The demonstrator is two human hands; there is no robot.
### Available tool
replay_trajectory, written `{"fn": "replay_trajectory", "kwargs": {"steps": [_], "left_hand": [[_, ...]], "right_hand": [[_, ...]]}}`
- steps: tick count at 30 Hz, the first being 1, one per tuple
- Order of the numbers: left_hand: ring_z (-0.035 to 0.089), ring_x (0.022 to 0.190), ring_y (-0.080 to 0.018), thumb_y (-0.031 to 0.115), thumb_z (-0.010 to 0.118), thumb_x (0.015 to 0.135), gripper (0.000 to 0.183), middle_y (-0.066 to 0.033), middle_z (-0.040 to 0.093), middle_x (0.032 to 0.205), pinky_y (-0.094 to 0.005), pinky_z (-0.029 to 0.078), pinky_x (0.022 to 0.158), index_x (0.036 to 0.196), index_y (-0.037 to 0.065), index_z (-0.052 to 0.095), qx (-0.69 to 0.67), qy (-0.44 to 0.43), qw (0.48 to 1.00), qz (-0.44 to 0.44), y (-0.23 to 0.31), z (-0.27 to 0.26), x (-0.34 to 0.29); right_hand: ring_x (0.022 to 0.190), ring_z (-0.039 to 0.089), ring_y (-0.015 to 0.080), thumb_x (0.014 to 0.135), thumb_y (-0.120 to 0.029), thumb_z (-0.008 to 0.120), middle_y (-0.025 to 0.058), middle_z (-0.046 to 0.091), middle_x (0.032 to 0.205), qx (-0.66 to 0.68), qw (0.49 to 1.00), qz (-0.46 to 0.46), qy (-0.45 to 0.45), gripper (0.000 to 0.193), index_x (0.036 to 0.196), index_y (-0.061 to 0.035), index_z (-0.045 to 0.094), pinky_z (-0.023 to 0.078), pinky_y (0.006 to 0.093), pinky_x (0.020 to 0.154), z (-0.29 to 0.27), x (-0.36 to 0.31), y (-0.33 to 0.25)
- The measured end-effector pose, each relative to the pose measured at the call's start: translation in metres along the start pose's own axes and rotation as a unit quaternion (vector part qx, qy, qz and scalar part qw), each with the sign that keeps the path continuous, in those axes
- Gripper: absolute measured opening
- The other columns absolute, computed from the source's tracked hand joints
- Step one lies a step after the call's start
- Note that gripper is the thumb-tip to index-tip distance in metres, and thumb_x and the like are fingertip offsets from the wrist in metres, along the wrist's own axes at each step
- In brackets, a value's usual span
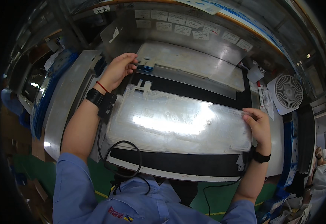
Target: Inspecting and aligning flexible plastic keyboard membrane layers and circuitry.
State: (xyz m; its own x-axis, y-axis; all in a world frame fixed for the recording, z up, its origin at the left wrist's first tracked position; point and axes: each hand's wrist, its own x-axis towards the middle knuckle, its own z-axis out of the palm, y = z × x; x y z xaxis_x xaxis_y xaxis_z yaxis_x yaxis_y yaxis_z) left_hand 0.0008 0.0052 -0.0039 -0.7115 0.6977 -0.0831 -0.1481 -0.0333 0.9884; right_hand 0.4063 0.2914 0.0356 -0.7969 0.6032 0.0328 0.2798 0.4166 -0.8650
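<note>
Your right hand pinches the right-hand short edge of the translucent membrane sheet — thumb on top, fingers curled under it, shut on the film. The sheet stretches from there toward nine o'clock across the middle of the bench, glare washing out its centre, its small notched tab pointing to twelve o'clock near the upper left corner.

Your left hand is off that sheet, up at eleven o'clock from it. Its fingertips are bent and drawn close together at the blue connector piece on the left end of the second pale sheet, which lies further back; whether they actually grip the piece you cannot tell from here.

Under the held sheet runs a black mat, showing as a dark band at six o'clock and another at twelve. A black cable (running from your left wrist strap) loops over the near band, just beside the sheet's lower left corner. A small white desk fan stands at two o'clock from your right hand, well apart, and a metal back panel with paper labels rises behind everything.
</note>
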Motion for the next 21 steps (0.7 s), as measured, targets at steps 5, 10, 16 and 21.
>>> {"fn": "replay_trajectory", "kwargs": {"steps": [5, 10, 16, 21], "left_hand": [[0.054, 0.080, -0.0065, 0.023, 0.048, 0.097, 0.023, 0.0004, 0.058, 0.094, -0.0201, 0.045, 0.073, 0.112, 0.006, 0.055, 0.023, 0.001, 1.000, -0.005, 0.002, 0.003, -0.002], [0.057, 0.082, -0.0074, 0.027, 0.044, 0.099, 0.027, -0.0013, 0.061, 0.097, -0.0210, 0.045, 0.073, 0.113, 0.006, 0.054, 0.042, -0.013, 0.999, -0.005, 0.003, 0.003, -0.003], [0.061, 0.081, -0.0094, 0.038, 0.038, 0.100, 0.039, -0.0060, 0.065, 0.092, -0.0220, 0.048, 0.071, 0.112, 0.004, 0.055, 0.053, -0.086, 0.994, -0.041, 0.013, 0.005, -0.008], [0.057, 0.068, -0.0058, 0.040, 0.036, 0.101, 0.043, -0.0032, 0.065, 0.086, -0.0181, 0.045, 0.061, 0.109, 0.002, 0.057, 0.064, -0.068, 0.995, -0.032, 0.013, 0.015, -0.012]], "right_hand": [[0.084, 0.058, 0.0119, 0.080, 0.000, 0.065, 0.0070, 0.063, 0.094, -0.075, 0.991, -0.109, 0.010, 0.020, 0.100, 0.0014, 0.066, 0.045, 0.0239, 0.074, 0.002, 0.003, 0.000], [0.082, 0.057, 0.0097, 0.084, -0.002, 0.063, 0.0024, 0.062, 0.088, 0.035, 0.998, -0.046, 0.031, 0.010, 0.094, 0.0007, 0.064, 0.044, 0.0224, 0.074, -0.001, 0.003, 0.006], [0.078, 0.053, 0.0071, 0.088, -0.004, 0.060, -0.0012, 0.060, 0.085, 0.062, 0.994, -0.047, 0.080, 0.009, 0.096, -0.0011, 0.063, 0.041, 0.0202, 0.073, -0.001, 0.004, 0.008], [0.077, 0.053, 0.0068, 0.090, -0.005, 0.058, -0.0008, 0.060, 0.085, 0.087, 0.987, -0.044, 0.127, 0.010, 0.097, -0.0007, 0.063, 0.041, 0.0197, 0.072, -0.004, 0.007, 0.009]]}}
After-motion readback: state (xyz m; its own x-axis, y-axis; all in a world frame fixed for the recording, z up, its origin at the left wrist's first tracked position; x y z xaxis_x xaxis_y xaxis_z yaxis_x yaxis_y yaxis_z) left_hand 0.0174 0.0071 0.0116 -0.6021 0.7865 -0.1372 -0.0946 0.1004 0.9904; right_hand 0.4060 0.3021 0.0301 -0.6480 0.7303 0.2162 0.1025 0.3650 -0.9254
